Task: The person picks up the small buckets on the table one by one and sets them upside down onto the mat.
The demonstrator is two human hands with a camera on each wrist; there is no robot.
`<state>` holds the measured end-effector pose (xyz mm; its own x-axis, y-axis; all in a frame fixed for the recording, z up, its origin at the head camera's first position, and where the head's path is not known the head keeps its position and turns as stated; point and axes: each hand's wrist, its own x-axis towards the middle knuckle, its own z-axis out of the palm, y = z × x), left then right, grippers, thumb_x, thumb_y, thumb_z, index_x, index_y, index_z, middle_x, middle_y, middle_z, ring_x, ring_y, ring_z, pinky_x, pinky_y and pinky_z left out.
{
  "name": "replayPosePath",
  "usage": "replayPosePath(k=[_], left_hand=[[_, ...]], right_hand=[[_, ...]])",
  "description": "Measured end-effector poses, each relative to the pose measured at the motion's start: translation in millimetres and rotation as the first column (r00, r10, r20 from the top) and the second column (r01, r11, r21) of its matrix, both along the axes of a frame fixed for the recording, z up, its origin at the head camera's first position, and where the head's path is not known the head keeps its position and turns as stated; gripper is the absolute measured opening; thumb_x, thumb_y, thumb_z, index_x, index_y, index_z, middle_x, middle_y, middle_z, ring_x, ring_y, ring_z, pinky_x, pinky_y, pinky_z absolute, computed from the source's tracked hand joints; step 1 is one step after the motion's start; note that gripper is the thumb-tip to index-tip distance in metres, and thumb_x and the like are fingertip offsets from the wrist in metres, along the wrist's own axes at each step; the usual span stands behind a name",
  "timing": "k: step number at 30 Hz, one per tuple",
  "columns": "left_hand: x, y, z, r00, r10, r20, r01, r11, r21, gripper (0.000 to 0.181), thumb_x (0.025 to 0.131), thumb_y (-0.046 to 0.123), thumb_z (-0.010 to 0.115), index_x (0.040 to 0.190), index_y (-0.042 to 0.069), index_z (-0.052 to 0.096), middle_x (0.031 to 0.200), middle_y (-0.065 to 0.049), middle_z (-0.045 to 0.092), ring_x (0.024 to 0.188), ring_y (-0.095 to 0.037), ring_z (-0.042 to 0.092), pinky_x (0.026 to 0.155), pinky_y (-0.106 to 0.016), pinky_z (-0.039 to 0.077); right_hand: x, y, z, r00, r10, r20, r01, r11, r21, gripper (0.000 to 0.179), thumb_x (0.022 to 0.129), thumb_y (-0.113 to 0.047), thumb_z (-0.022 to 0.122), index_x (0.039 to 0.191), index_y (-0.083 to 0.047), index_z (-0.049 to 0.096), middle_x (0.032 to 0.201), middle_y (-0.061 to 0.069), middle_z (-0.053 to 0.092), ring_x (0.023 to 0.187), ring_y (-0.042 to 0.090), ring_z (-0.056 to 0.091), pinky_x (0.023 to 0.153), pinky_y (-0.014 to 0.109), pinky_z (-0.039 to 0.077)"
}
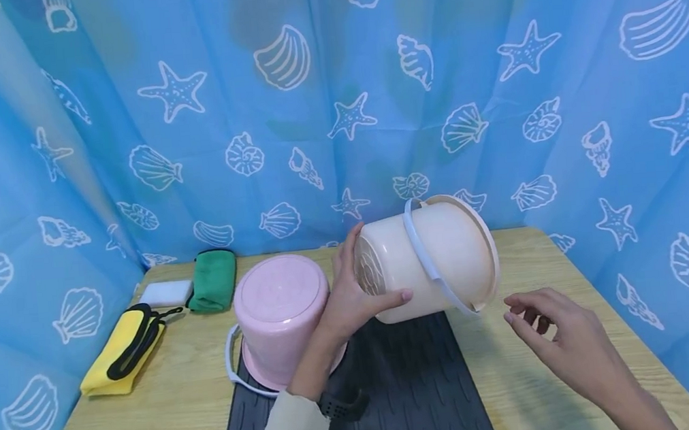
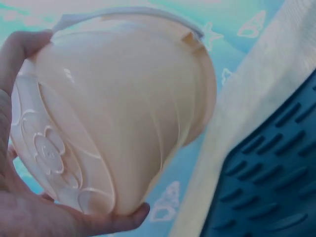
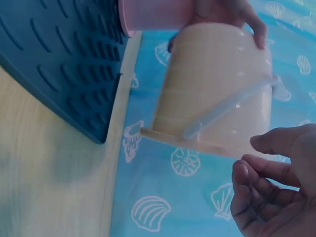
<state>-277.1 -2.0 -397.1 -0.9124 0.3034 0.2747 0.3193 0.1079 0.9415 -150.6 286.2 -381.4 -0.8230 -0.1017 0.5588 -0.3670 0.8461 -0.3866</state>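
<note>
My left hand grips a cream plastic bucket around its base, thumb on the near side and fingers on the far side. The bucket is held tilted on its side above the black ridged mat, its mouth facing right and its white handle hanging across the wall. A flower-like relief marks its base in the left wrist view. My right hand hovers just off the rim, fingers loosely bent and holding nothing. Upside down on the mat, left of the cream bucket, stands a pink bucket, partly covered by my left forearm.
The black mat lies on a wooden table. Toward the left lie a folded yellow cloth with black trim, a white sponge block and a rolled green cloth. A blue shell-patterned curtain encloses the back and sides.
</note>
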Motion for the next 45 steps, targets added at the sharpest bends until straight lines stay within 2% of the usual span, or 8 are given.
replayPosePath(k=[3,6,10,16,23,29,37,45], left_hand=[[1.5,-2.1,11.9,0.999,0.021,-0.038,-0.022,0.999,-0.033,0.117,0.067,0.042,0.091,0.151,0.059,0.012,0.154,-0.001,0.017,0.137,-0.03,0.027,0.102,-0.062,0.038],[4.1,-5.7,22.8,0.997,0.039,-0.061,-0.043,0.997,-0.062,0.118,0.066,0.037,0.091,0.151,0.059,0.012,0.155,-0.002,0.015,0.137,-0.031,0.029,0.101,-0.061,0.04],[7.2,-9.6,34.5,0.994,0.053,-0.096,-0.064,0.991,-0.12,0.119,0.066,0.037,0.092,0.153,0.056,0.014,0.156,-0.002,0.014,0.136,-0.032,0.03,0.1,-0.059,0.042],[13.7,-16.6,45.9,0.993,0.041,-0.106,-0.06,0.981,-0.184,0.118,0.064,0.039,0.093,0.152,0.058,0.015,0.156,-0.001,0.014,0.135,-0.031,0.032,0.099,-0.058,0.043],[19.3,-20.8,55.1,0.994,0.033,-0.107,-0.059,0.967,-0.249,0.118,0.063,0.042,0.093,0.149,0.063,0.015,0.157,-0.004,0.013,0.136,-0.033,0.032,0.099,-0.057,0.043],[21.8,-21.2,65.6,0.995,0.017,-0.098,-0.046,0.953,-0.299,0.116,0.063,0.045,0.092,0.148,0.063,0.016,0.157,-0.002,0.014,0.135,-0.03,0.032,0.096,-0.057,0.045],[24.1,-23.7,82.7,0.993,-0.01,-0.117,-0.035,0.924,-0.381,0.116,0.063,0.049,0.091,0.153,0.053,0.018,0.159,-0.005,0.01,0.138,-0.031,0.03,0.094,-0.059,0.046],[24.5,-23.9,89.7,0.99,-0.027,-0.137,-0.041,0.883,-0.467,0.117,0.063,0.054,0.089,0.155,0.05,0.017,0.16,-0.007,0.009,0.142,-0.031,0.023,0.095,-0.058,0.045]], right_hand=[[6.6,-6.6,-9.7,0.999,0.049,0.009,-0.049,0.998,0.029,0.024,0.083,-0.006,0.08,0.102,-0.018,0.074,0.091,-0.014,0.062,0.073,-0.002,0.054,0.057,0.019,0.046],[9.8,-17.8,-24.8,0.982,0.137,0.127,-0.142,0.989,0.033,0.022,0.084,-0.008,0.079,0.101,-0.022,0.073,0.092,-0.016,0.062,0.074,-0.004,0.055,0.059,0.021,0.049],[12.1,-29.1,-48.0,0.915,0.252,0.316,-0.277,0.96,0.036,0.014,0.088,-0.014,0.077,0.101,-0.019,0.073,0.095,-0.011,0.062,0.076,-0.002,0.056,0.062,0.023,0.052],[17.3,-35.1,-81.9,0.86,0.408,0.307,-0.456,0.885,0.099,0.014,0.086,-0.014,0.079,0.098,-0.011,0.074,0.093,-0.007,0.06,0.078,0.004,0.057,0.062,0.023,0.051],[20.6,-41.2,-102.8,0.782,0.449,0.432,-0.536,0.839,0.099,0.02,0.088,-0.027,0.078,0.099,-0.01,0.074,0.093,-0.011,0.056,0.08,-0.001,0.05,0.064,0.023,0.049],[21.4,-40.9,-121.1,0.776,0.55,0.308,-0.603,0.79,0.108,0.023,0.09,-0.027,0.075,0.099,-0.005,0.075,0.092,-0.01,0.053,0.081,-0.003,0.046,0.063,0.019,0.045],[22.9,-41.2,-129.2,0.777,0.576,0.254,-0.608,0.791,0.065,0.012,0.091,-0.018,0.074,0.097,-0.008,0.073,0.091,-0.009,0.05,0.078,-0.002,0.045,0.061,0.02,0.043],[25.9,-40.8,-129.8,0.785,0.561,0.263,-0.587,0.809,0.03,0.011,0.093,-0.021,0.073,0.097,-0.011,0.071,0.094,-0.009,0.051,0.08,-0.001,0.046,0.062,0.021,0.044]])
